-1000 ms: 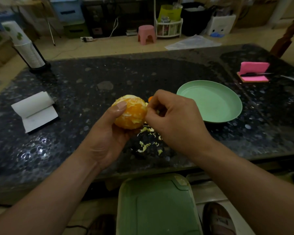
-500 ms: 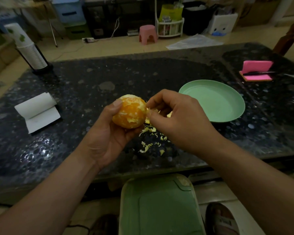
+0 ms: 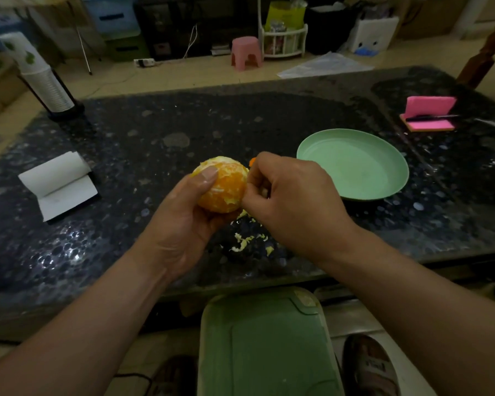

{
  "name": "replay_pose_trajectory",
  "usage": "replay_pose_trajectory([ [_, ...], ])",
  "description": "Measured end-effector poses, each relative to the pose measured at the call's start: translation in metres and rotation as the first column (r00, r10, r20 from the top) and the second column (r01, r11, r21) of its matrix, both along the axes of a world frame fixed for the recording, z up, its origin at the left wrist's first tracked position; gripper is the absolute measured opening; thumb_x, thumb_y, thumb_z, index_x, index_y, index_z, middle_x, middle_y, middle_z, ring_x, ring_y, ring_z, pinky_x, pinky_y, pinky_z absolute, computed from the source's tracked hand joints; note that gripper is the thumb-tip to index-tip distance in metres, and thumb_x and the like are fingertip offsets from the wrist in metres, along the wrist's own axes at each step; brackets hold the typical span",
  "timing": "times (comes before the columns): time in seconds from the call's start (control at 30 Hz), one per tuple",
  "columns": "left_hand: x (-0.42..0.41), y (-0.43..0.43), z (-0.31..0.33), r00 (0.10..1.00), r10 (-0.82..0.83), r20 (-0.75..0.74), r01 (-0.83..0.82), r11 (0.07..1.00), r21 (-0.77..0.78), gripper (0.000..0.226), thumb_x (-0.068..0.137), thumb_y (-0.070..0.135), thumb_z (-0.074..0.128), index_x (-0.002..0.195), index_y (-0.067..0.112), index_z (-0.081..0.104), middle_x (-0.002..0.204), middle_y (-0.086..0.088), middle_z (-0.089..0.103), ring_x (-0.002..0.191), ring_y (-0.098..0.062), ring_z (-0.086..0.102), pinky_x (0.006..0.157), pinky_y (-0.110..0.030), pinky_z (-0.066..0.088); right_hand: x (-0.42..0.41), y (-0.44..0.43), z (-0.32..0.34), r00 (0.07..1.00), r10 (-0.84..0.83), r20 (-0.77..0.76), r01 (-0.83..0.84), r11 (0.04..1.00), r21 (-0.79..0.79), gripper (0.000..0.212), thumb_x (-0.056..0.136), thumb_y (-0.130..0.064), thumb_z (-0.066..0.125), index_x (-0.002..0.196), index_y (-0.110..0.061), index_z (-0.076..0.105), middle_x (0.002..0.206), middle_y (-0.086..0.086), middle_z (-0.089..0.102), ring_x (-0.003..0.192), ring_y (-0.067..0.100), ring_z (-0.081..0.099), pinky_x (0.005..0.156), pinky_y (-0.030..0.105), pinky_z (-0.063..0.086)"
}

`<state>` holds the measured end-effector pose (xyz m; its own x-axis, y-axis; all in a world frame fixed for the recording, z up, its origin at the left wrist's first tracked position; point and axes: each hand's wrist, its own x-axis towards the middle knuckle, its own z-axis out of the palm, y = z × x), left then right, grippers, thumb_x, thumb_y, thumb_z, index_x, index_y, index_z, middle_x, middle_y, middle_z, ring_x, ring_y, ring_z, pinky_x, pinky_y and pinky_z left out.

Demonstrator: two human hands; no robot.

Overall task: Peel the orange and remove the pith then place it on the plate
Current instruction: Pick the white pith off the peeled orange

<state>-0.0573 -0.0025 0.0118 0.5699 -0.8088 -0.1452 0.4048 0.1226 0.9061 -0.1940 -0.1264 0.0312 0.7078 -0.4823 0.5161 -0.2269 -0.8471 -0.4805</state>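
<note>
My left hand [image 3: 180, 221] grips a peeled orange [image 3: 225, 187] above the dark stone table, thumb pressed on its top. Patches of white pith still cling to the fruit. My right hand [image 3: 292, 201] is curled against the orange's right side, fingertips pinching at pith there. A pile of pith scraps [image 3: 247, 241] lies on the table just below the hands. A bit of orange peel [image 3: 252, 160] shows behind my right hand. The pale green plate [image 3: 383, 178] sits empty to the right.
A white notepad [image 3: 57, 184] lies at the left, a stack of paper cups [image 3: 37, 72] at the far left corner, a pink sponge holder [image 3: 429, 112] at the far right. A green stool [image 3: 266, 344] stands under the table's near edge, beside a sandalled foot [image 3: 372, 367].
My right hand pulled away from the orange with a strip of pith half a second ago, and has come back against the fruit's right side. The left hand keeps holding the orange.
</note>
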Motion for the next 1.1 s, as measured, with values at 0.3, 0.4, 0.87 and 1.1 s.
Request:
replay_pose_trajectory([
  [0.3, 0.000, 0.001, -0.002, 0.999, 0.001, -0.043, -0.001, 1.000, 0.001, 0.050, 0.095, 0.038, 0.061, 0.137, 0.012, 0.065, 0.133, -0.015, 0.071, 0.115, -0.027, 0.068, 0.095, -0.042, 0.060, 0.000, -0.002, -0.001, 0.998, 0.024, 0.054, -0.034, 0.982, 0.188, 0.012, 0.090, -0.024, 0.073, 0.081, -0.026, 0.065, 0.068, -0.008, 0.061, 0.060, 0.009, 0.055, 0.055, 0.030, 0.046],
  [0.4, 0.000, 0.002, 0.000, 0.996, 0.001, -0.088, -0.001, 1.000, -0.001, 0.054, 0.092, 0.039, 0.062, 0.138, 0.011, 0.063, 0.130, -0.015, 0.072, 0.111, -0.026, 0.070, 0.088, -0.037, 0.063, 0.000, -0.003, -0.002, 0.998, 0.017, 0.059, -0.027, 0.984, 0.177, 0.012, 0.090, -0.025, 0.073, 0.082, -0.026, 0.065, 0.068, -0.009, 0.061, 0.061, 0.008, 0.055, 0.055, 0.031, 0.047],
  [0.87, 0.008, 0.008, -0.001, 0.955, -0.152, -0.255, 0.137, 0.988, -0.076, 0.070, 0.093, 0.051, 0.061, 0.150, 0.010, 0.057, 0.151, -0.031, 0.053, 0.088, -0.028, 0.069, 0.070, -0.028, 0.061, 0.001, -0.025, -0.013, 0.998, 0.002, -0.065, 0.020, 0.944, 0.330, 0.007, 0.101, -0.024, 0.068, 0.102, -0.030, 0.072, 0.082, -0.015, 0.068, 0.074, 0.000, 0.063, 0.061, 0.014, 0.046],
  [1.1, 0.011, 0.005, -0.012, 0.968, -0.039, -0.246, 0.032, 0.999, -0.035, 0.059, 0.093, 0.037, 0.066, 0.146, 0.011, 0.060, 0.142, -0.019, 0.067, 0.111, -0.028, 0.071, 0.089, -0.038, 0.063, 0.006, -0.025, -0.022, 0.969, -0.011, -0.245, 0.085, 0.952, 0.294, 0.007, 0.095, -0.022, 0.069, 0.100, -0.028, 0.071, 0.104, -0.018, 0.066, 0.089, 0.007, 0.061, 0.072, 0.031, 0.044],
])
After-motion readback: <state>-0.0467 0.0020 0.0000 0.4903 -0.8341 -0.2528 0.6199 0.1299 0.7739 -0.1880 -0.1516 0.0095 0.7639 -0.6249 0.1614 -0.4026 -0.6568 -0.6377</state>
